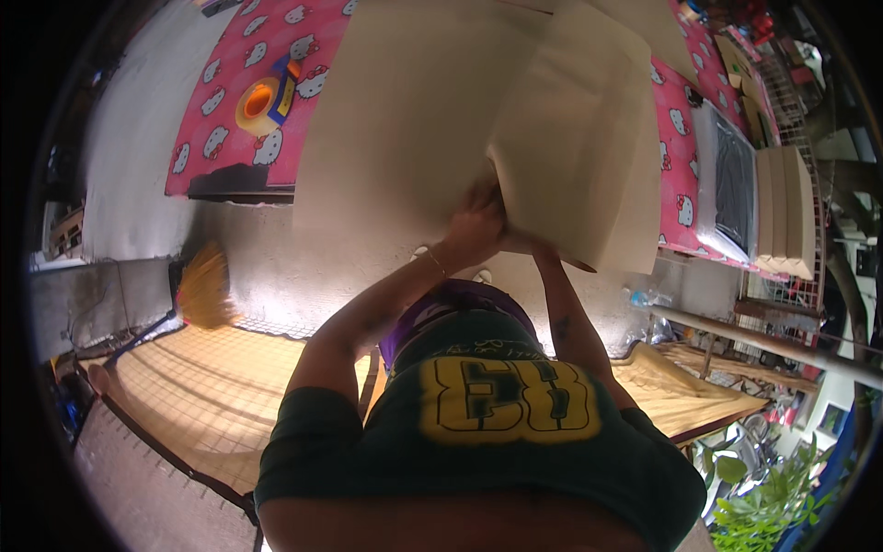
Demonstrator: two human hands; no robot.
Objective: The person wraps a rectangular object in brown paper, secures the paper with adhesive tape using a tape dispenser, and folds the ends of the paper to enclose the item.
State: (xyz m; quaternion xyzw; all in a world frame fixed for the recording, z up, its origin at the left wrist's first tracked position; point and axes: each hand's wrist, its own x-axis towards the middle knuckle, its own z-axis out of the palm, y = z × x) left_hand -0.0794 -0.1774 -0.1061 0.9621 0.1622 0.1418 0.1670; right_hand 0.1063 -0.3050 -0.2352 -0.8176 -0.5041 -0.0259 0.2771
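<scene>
Cardboard [400, 120], a large brown sheet, lies over the table [681, 170] in front of the person, its near edge jutting past the tabletop and a broad flap raised on the right side. The left hand [478, 224] touches the flap's left edge near the front, fingers bent and blurred; whether they pinch it cannot be told. The right hand [545, 250] is mostly hidden beneath the flap's front edge, so its grip cannot be told either. Left of the sheet, a tape dispenser [283, 103] rests on a pink cover [241, 64]; to the right are a plastic-wrapped black package [733, 189] and brown boxes [789, 212].
</scene>
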